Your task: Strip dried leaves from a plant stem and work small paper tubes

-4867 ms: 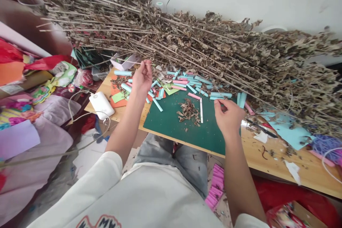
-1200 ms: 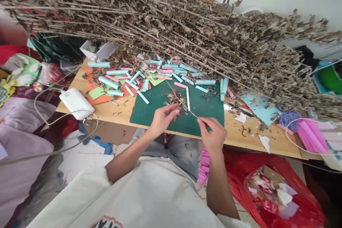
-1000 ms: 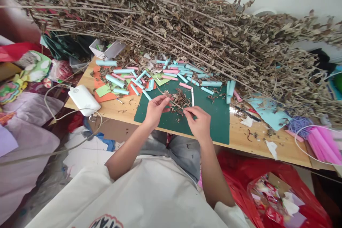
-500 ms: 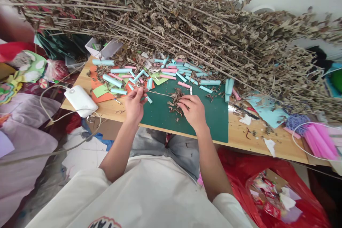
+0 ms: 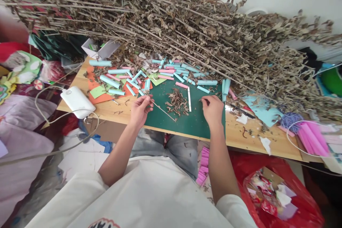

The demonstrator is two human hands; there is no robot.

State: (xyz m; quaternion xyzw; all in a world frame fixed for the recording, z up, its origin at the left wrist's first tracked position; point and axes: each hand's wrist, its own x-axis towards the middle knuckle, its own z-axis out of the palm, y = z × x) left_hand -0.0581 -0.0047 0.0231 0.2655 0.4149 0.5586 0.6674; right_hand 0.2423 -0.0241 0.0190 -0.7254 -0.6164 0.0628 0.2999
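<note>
My left hand (image 5: 141,110) pinches a thin bare stem (image 5: 163,110), which slants down to the right over the green mat (image 5: 187,126). To the right, my right hand (image 5: 213,109) is closed at the mat's right side, its fingertips pressed together; what they hold, if anything, is too small to name. Between the hands lies a small heap of crumbled dry leaves (image 5: 178,102). Beside the heap is a thin white stick (image 5: 189,99). Blue paper rolls (image 5: 207,82) and pink paper rolls (image 5: 181,85) lie scattered behind the heap.
A big pile of dried stalks (image 5: 171,25) spans the back. On the left sits a white power bank (image 5: 77,102) with a cable. A black pen-like tool (image 5: 243,111) and blue paper (image 5: 263,108) lie right. A red bag (image 5: 299,192) hangs below.
My right hand has moved right, away from the leaf heap, uncovering the white stick. The stem in my left hand now points lower, towards the mat's front.
</note>
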